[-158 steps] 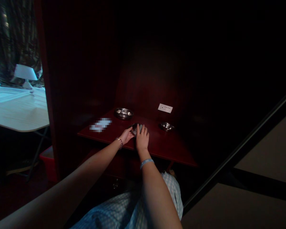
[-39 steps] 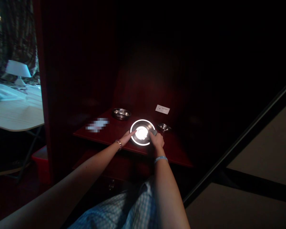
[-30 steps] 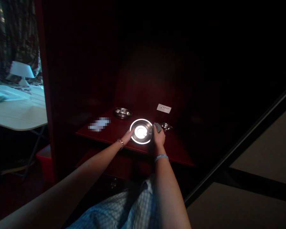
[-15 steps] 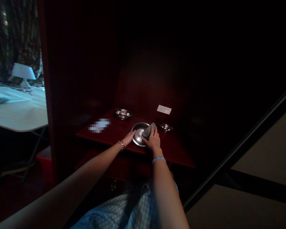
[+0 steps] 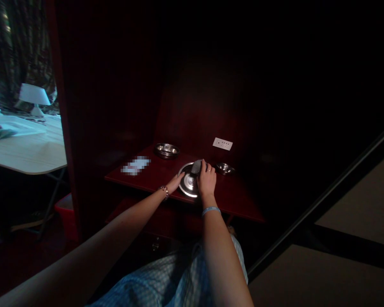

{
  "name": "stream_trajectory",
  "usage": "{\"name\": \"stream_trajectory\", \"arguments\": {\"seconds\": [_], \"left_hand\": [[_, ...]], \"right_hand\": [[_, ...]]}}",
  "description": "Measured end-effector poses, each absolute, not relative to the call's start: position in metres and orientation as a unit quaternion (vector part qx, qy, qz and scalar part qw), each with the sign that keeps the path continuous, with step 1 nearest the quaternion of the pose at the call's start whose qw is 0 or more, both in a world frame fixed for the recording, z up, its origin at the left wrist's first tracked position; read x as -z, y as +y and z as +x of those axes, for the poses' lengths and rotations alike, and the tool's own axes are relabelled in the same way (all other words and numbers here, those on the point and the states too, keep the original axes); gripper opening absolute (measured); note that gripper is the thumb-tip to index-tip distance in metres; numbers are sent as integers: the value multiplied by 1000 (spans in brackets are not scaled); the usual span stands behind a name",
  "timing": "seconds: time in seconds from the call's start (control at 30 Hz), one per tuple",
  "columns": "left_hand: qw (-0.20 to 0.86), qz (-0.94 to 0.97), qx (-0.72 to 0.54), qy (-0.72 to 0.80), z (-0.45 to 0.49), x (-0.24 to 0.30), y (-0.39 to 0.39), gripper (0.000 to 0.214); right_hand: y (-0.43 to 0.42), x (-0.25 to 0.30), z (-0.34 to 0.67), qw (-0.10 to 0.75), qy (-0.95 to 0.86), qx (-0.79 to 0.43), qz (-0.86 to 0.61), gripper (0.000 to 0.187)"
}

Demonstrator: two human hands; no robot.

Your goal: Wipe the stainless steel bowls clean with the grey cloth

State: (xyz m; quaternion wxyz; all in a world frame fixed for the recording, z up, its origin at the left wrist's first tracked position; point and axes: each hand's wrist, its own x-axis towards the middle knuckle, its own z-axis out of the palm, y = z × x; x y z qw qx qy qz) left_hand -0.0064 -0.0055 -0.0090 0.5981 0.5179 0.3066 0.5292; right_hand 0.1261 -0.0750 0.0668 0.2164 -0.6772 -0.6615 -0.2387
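A round steel bowl (image 5: 189, 184) stands near the front edge of the dark red desk (image 5: 160, 175). My left hand (image 5: 175, 183) grips its left rim, with the thumb over the edge and the other fingers mostly hidden. In my right hand (image 5: 207, 179) is a grey cloth or sponge (image 5: 196, 166), pressed against the far right inside of the bowl; which of the two it is I cannot tell. The right hand's fingers are closed around it and cover part of the rim.
Behind to the left sits another steel bowl (image 5: 167, 150), and a smaller steel bowl (image 5: 225, 168) to the right. A blurred pale patch (image 5: 136, 165) lies at the desk's left. A white socket plate (image 5: 222, 143) is on the back wall. Far left, a lamp (image 5: 35, 97) stands on a pale table (image 5: 25, 155).
My right hand has moved the grey cloth or sponge up along the inside of the bowl towards its far side. The left hand keeps its hold on the rim. The view has shifted slightly.
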Motion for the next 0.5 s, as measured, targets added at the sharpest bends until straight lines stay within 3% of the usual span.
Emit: {"name": "stream_trajectory", "arguments": {"seconds": [0.2, 0.5], "left_hand": [[589, 507, -545, 315, -7, 9, -3, 56], [599, 493, -535, 335, -8, 18, 5, 65]], "right_hand": [[-79, -71, 115, 234, -693, 214, -647, 48], [-83, -69, 110, 173, -724, 190, -640, 43]]}}
